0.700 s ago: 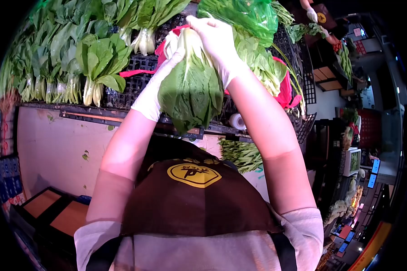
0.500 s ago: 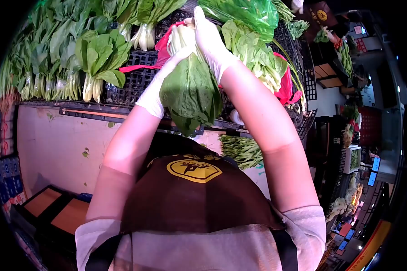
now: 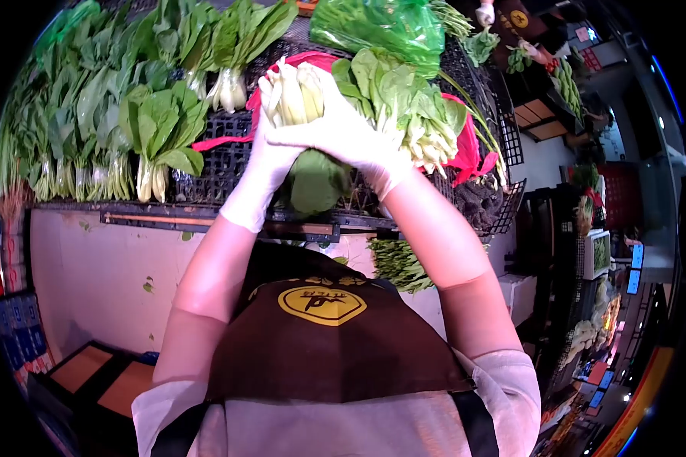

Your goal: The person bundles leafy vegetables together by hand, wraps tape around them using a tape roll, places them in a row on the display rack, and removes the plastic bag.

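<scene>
A bunch of leafy greens (image 3: 301, 95) is gripped between my two white-gloved hands, its pale stem ends pointing away from me. Its dark leaves hang toward me below my wrists. My left hand (image 3: 277, 141) wraps the left side of the stems. Across the right side and front lies my right hand (image 3: 339, 126), its thumb over the stems. Some of my fingers are hidden behind the bunch. Beneath lies a red plastic bag (image 3: 469, 148), with loose leafy greens (image 3: 404, 99) on it just right of my right hand.
Tied bundles of greens (image 3: 91, 145) stand in rows at left on black crates (image 3: 221, 156). A green plastic bag (image 3: 381, 30) sits at the back. More greens (image 3: 400, 263) lie below the counter edge. Another person's hand (image 3: 485, 14) and brown apron show at top right.
The bunch has tipped so its stem ends show more and its leaves show less. My right hand has gone from lying straight along it to curling around the stems.
</scene>
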The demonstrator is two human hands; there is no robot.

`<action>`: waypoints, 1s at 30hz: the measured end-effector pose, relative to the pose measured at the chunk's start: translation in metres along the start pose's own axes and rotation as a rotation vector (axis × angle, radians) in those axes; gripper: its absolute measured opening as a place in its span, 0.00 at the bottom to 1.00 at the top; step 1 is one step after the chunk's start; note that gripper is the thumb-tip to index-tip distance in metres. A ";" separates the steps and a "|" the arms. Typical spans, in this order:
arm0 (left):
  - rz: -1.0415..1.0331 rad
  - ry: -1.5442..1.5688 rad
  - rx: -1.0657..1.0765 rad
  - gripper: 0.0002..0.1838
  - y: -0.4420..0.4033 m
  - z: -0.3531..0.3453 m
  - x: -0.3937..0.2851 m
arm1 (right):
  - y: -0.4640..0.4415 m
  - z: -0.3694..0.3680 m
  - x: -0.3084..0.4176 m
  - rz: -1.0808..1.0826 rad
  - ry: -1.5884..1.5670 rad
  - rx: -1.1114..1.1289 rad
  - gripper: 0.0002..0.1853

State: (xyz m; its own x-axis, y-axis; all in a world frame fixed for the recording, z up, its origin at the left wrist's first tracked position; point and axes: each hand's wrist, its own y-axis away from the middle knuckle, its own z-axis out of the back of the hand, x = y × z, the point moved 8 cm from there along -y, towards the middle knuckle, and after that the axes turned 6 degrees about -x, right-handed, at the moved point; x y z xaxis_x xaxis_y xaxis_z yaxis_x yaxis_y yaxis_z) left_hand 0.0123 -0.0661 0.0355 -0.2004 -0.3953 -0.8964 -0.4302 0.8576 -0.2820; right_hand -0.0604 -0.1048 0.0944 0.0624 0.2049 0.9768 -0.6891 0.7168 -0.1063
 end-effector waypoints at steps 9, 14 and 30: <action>-0.051 -0.539 0.501 0.64 -0.004 -0.036 -0.044 | 0.018 0.021 -0.014 -0.007 -0.456 -0.186 0.43; -0.014 -0.951 0.372 0.58 -0.012 -0.051 -0.019 | 0.026 0.034 -0.034 0.065 -0.595 -0.395 0.29; 0.382 0.023 0.155 0.44 0.033 -0.032 0.021 | 0.021 0.023 -0.041 -0.061 -0.337 -0.473 0.40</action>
State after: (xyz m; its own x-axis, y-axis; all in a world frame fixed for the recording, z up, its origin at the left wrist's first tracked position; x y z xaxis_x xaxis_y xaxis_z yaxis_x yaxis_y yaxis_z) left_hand -0.0341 -0.0562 0.0186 -0.3399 -0.0445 -0.9394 -0.1836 0.9828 0.0198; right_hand -0.0945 -0.1134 0.0563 -0.1942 -0.0140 0.9809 -0.2889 0.9564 -0.0436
